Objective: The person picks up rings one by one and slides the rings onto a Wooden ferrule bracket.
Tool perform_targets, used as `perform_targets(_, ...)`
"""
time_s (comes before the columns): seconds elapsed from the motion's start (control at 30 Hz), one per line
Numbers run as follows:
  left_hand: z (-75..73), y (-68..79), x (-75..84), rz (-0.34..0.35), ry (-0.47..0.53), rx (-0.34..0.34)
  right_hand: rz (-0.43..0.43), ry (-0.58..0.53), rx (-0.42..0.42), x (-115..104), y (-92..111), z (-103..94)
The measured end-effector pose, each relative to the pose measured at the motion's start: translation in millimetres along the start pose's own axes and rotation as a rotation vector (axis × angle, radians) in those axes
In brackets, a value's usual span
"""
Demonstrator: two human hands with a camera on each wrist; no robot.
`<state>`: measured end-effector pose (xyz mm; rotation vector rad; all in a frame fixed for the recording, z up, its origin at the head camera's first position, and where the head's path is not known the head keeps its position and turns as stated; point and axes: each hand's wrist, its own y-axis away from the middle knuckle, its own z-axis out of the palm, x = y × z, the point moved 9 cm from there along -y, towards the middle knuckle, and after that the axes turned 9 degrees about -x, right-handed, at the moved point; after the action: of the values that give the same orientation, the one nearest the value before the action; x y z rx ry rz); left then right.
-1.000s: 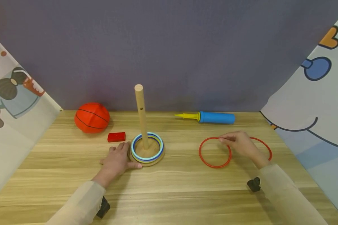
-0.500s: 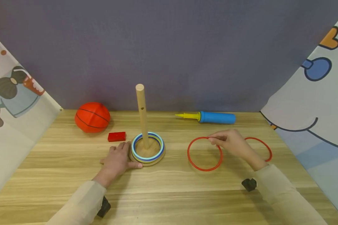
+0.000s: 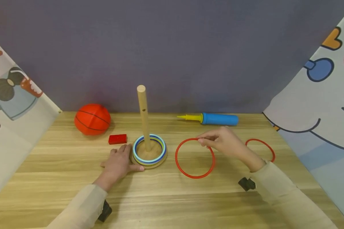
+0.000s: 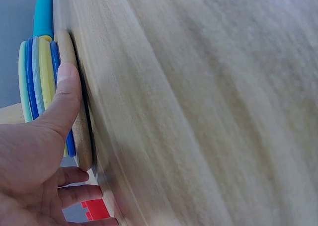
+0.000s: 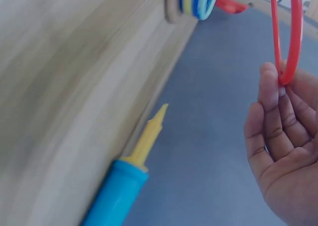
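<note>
My left hand point(image 3: 117, 163) rests spread on the table, thumb and fingertips against the left and front edge of a ring-toss stand's round wooden base point(image 4: 83, 149). Its upright wooden peg point(image 3: 144, 121) rises from the middle, with a stack of coloured rings point(image 3: 137, 158) lying round its foot, light blue on top. To the right, my right hand point(image 3: 223, 141) pinches a red ring point(image 3: 176, 159) at its far right rim between thumb and fingers. In the right wrist view that red ring point(image 5: 296, 32) stands out from the fingertips, apart from the stack.
Another red ring point(image 3: 272, 150) lies at the right, partly hidden behind the right forearm. A blue and yellow hand pump point(image 3: 220, 119) lies along the back wall. Behind the left hand are a red block point(image 3: 118, 139) and an orange-red basketball point(image 3: 93, 120). Printed side panels border the table.
My right hand has moved left with the red ring, closer to the stand, leaving more of the other red ring in sight. The left hand keeps its place against the base.
</note>
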<state>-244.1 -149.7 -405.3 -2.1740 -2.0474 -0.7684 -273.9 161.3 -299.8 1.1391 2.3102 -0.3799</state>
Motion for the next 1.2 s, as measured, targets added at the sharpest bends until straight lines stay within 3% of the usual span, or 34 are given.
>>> perform_targets(0.33, -0.2, -0.1, -1.0, 0.018, -0.004, 0.016, -0.122, 0.038, 0.010, -51.1, -16.9, -13.0)
perform_targets(0.73, 1.7, -1.4, -2.2, -0.002, -0.018, -0.003, -0.320, 0.151, 0.120, -124.6, -42.3, -51.3)
perform_targets(1.0, 0.2, 0.0, -0.5, 0.002, -0.012, -0.006, -0.364, 0.093, 0.290, -159.3, -57.7, -79.6)
perform_targets(1.2, -0.8, 1.7, -0.2, 0.005, 0.002, -0.001, -0.335, 0.084, 0.353, -168.4, -77.9, -90.1)
